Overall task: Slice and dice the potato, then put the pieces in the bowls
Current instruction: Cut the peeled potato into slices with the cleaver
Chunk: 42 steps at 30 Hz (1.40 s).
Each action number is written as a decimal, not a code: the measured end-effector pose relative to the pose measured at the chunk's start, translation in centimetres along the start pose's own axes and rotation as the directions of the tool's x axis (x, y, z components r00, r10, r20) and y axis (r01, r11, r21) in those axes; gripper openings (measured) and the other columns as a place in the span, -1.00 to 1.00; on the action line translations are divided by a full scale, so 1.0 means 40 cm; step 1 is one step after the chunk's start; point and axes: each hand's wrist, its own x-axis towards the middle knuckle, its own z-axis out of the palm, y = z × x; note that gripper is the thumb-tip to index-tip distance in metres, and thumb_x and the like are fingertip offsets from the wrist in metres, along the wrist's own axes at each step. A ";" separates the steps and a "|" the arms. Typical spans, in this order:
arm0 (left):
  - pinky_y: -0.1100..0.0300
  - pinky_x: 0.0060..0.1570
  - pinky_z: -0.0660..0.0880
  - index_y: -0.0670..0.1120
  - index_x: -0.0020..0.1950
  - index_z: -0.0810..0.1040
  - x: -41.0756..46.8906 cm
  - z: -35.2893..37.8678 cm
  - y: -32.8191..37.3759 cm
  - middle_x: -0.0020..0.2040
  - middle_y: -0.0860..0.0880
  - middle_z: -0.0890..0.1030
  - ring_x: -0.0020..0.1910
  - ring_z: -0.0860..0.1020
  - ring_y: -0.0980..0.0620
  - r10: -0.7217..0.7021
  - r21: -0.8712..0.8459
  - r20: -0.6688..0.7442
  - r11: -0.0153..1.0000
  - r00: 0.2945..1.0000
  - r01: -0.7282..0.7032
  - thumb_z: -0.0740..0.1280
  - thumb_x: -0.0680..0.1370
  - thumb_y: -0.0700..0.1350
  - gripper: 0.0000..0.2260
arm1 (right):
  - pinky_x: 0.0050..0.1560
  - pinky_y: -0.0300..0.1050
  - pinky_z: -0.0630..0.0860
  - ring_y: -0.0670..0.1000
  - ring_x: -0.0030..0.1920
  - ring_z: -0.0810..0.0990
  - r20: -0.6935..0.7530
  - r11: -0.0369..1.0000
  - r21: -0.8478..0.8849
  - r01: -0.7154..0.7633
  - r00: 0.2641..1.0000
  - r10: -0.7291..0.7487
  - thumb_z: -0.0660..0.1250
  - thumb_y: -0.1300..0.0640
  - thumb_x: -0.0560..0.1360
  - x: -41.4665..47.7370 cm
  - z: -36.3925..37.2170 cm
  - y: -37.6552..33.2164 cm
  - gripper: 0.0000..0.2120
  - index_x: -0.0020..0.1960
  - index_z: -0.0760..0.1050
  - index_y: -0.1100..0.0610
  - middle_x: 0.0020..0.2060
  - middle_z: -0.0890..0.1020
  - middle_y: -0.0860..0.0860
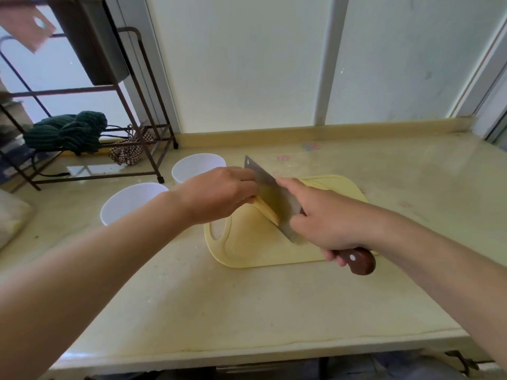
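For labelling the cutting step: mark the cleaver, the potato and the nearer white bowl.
cleaver [270,189], head view, flat of the steel blade.
potato [266,211], head view, cut yellow slices beside the blade.
nearer white bowl [129,201], head view, inner wall.

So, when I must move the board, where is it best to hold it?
Probably by the oval slot at the left end of the board, coming from the left, beside the near bowl. The slot is cut through, so fingers can hook in. The potato and cleaver sit further right, so clear them first.
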 end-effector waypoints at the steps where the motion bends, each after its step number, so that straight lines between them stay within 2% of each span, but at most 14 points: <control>1: -0.02 -0.28 0.55 -0.17 -0.07 0.61 -0.008 0.002 -0.002 -0.15 -0.09 0.57 -0.22 0.55 -0.11 -0.013 -0.001 0.005 1.000 1.000 0.013 0.26 0.59 -0.14 -0.82 | -0.51 -0.10 0.52 0.05 -0.58 0.50 -0.008 1.000 0.018 0.001 1.000 -0.001 0.08 0.18 0.63 -0.010 -0.008 0.008 -0.28 0.60 -0.07 -0.41 -0.31 0.60 0.17; 3: -0.01 -0.28 0.54 -0.17 -0.08 0.61 -0.023 0.005 0.001 -0.15 -0.09 0.57 -0.22 0.55 -0.10 -0.022 0.002 0.012 1.000 1.000 0.022 0.23 0.60 -0.10 -0.78 | -0.51 -0.09 0.52 0.08 -0.58 0.50 -0.022 0.999 0.052 0.000 1.000 0.001 0.08 0.18 0.61 -0.034 -0.025 0.020 -0.27 0.58 -0.03 -0.44 -0.43 0.58 0.15; 5: 0.00 -0.29 0.53 -0.18 -0.09 0.61 -0.038 0.009 0.009 -0.15 -0.09 0.57 -0.22 0.54 -0.10 -0.024 0.005 0.015 1.000 1.000 0.024 0.27 0.59 -0.11 -0.81 | -0.51 -0.07 0.52 0.11 -0.58 0.50 -0.041 0.998 0.067 0.008 0.999 -0.005 0.08 0.18 0.59 -0.052 -0.040 0.030 -0.27 0.56 0.00 -0.46 -0.46 0.58 0.16; 14: 0.00 -0.34 0.52 -0.15 -0.08 0.61 -0.074 0.030 0.026 -0.13 -0.07 0.57 -0.24 0.54 -0.10 -0.041 -0.012 0.041 0.999 0.998 0.041 0.38 0.52 -0.13 -0.91 | -0.49 -0.04 0.52 0.11 -0.59 0.51 -0.079 0.998 0.065 0.018 0.997 -0.013 0.08 0.19 0.58 -0.060 -0.050 0.047 -0.26 0.58 -0.02 -0.43 -0.43 0.62 0.18; 19: 0.01 -0.29 0.54 -0.13 0.00 0.64 -0.086 0.037 0.031 -0.06 -0.06 0.60 -0.18 0.56 -0.10 -0.065 -0.002 0.062 0.998 0.996 0.065 0.45 0.49 -0.11 -0.86 | -0.44 0.05 0.57 0.12 -0.58 0.52 -0.095 0.996 0.078 0.045 0.995 -0.037 0.09 0.21 0.57 -0.060 -0.058 0.045 -0.25 0.59 0.00 -0.42 -0.31 0.64 0.25; 23: 0.01 -0.25 0.58 -0.10 0.08 0.64 -0.090 0.045 0.046 0.02 -0.03 0.62 -0.10 0.59 -0.09 -0.092 0.004 0.113 0.996 0.989 0.092 0.44 0.50 -0.08 -0.81 | -0.54 -0.09 0.49 0.10 -0.60 0.50 -0.148 0.988 0.133 0.072 0.988 -0.052 0.10 0.24 0.59 -0.062 -0.075 0.055 -0.25 0.61 0.03 -0.38 -0.30 0.58 0.19; 26: 0.22 -0.06 0.49 -0.05 0.19 0.64 -0.083 0.040 0.053 0.17 0.00 0.62 0.03 0.61 -0.04 -0.196 -0.055 0.166 0.977 0.967 0.207 0.51 0.48 -0.06 -0.71 | -0.58 -0.14 0.44 0.10 -0.59 0.50 -0.173 0.980 0.175 0.092 0.983 -0.062 0.10 0.25 0.60 -0.057 -0.085 0.063 -0.25 0.61 0.04 -0.37 -0.26 0.56 0.20; 30: 0.20 0.15 0.41 0.04 0.36 0.54 -0.052 0.032 0.048 0.40 0.05 0.46 0.25 0.50 0.03 -0.350 -0.135 0.320 0.903 0.880 0.408 0.48 0.50 0.03 -0.56 | -0.55 -0.11 0.48 0.09 -0.59 0.49 -0.169 0.969 0.214 0.121 0.982 -0.085 0.11 0.27 0.59 -0.046 -0.086 0.070 -0.24 0.62 0.07 -0.34 -0.24 0.55 0.20; 34: 0.17 0.19 0.44 0.06 0.40 0.47 -0.029 0.023 0.046 0.36 0.10 0.46 0.12 0.45 0.14 -0.409 -0.134 0.438 0.851 0.800 0.508 0.52 0.44 0.11 -0.44 | -0.54 -0.13 0.46 0.04 -0.60 0.48 -0.193 0.957 0.254 0.140 0.977 -0.092 0.12 0.29 0.59 -0.035 -0.087 0.088 -0.25 0.62 0.10 -0.34 -0.25 0.53 0.19; 36: 0.12 0.19 0.47 0.07 0.40 0.45 -0.025 0.022 0.046 0.30 0.12 0.47 0.14 0.46 0.13 -0.438 -0.123 0.476 0.826 0.763 0.550 0.52 0.41 0.17 -0.39 | -0.53 -0.11 0.48 0.05 -0.57 0.48 -0.221 0.949 0.277 0.149 0.971 -0.088 0.13 0.29 0.58 -0.032 -0.094 0.101 -0.24 0.61 0.11 -0.34 -0.27 0.53 0.18; 38: 0.13 0.19 0.48 0.08 0.39 0.43 -0.016 0.022 0.047 0.29 0.13 0.47 0.17 0.47 0.14 -0.465 -0.125 0.476 0.804 0.746 0.581 0.52 0.39 0.21 -0.37 | -0.51 -0.09 0.50 0.07 -0.55 0.49 -0.257 0.941 0.298 0.162 0.963 -0.084 0.13 0.31 0.58 -0.031 -0.108 0.118 -0.23 0.61 0.13 -0.35 -0.28 0.53 0.17; 42: 0.05 0.24 0.49 0.10 0.43 0.37 0.035 0.026 0.052 0.32 0.13 0.46 0.24 0.47 0.13 -0.510 -0.187 0.367 0.779 0.778 0.599 0.44 0.43 0.27 -0.36 | -0.51 -0.08 0.49 0.07 -0.54 0.49 -0.342 0.917 0.355 0.181 0.938 -0.053 0.14 0.30 0.58 -0.028 -0.139 0.158 -0.25 0.61 0.15 -0.31 -0.29 0.53 0.17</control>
